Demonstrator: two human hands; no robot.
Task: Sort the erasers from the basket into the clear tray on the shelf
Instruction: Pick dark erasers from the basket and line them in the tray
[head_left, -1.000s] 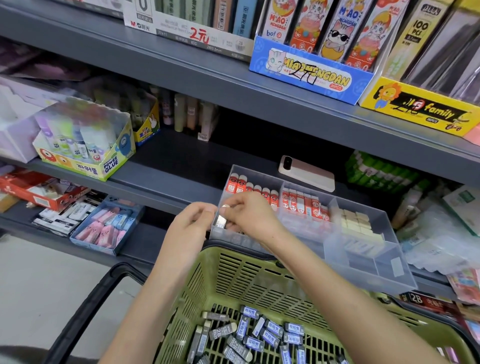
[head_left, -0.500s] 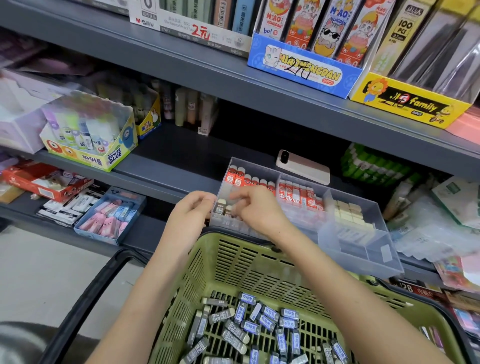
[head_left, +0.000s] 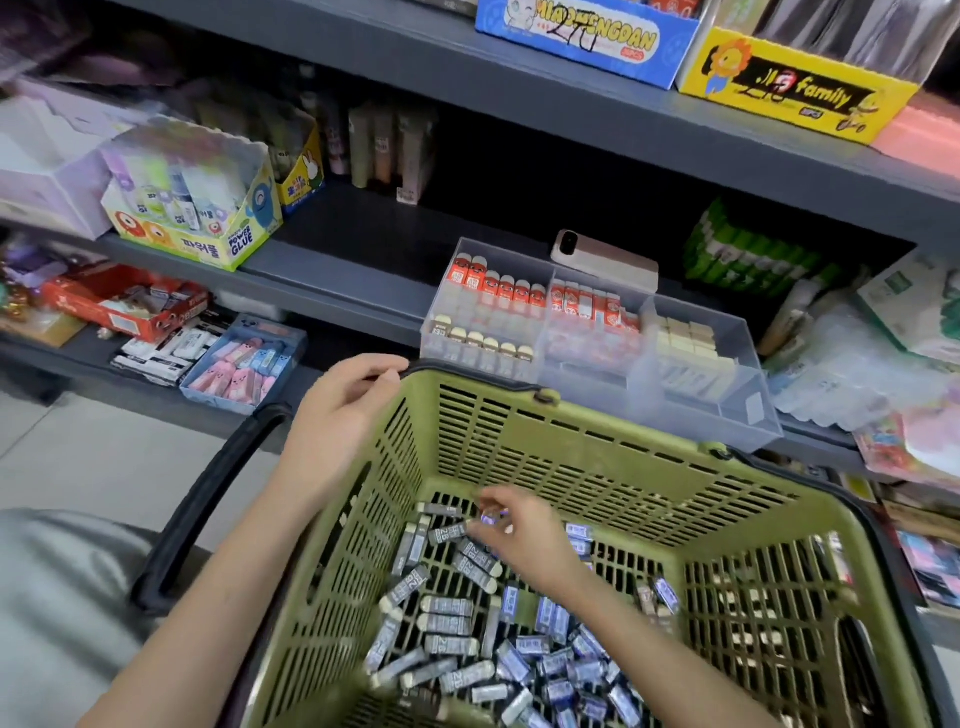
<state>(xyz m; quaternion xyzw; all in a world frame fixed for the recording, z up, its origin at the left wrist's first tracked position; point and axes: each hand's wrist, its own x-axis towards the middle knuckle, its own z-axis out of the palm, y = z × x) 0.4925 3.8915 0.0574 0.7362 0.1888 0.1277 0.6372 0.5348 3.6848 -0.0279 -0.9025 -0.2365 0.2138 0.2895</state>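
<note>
Your right hand (head_left: 519, 540) pinches a blurred eraser (head_left: 489, 515) low in the basket (head_left: 571, 457); your left hand (head_left: 343, 410) grips its rim. From that pinch the clear tray (head_left: 675, 410) lies at 12 o'clock, beyond the far wall.

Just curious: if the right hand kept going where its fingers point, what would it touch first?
Probably the erasers lying just ahead of the right hand, then the basket wall; depth unclear.

right hand (head_left: 519, 540) fingertips blurred; basket (head_left: 571, 467) bottom cropped
</note>
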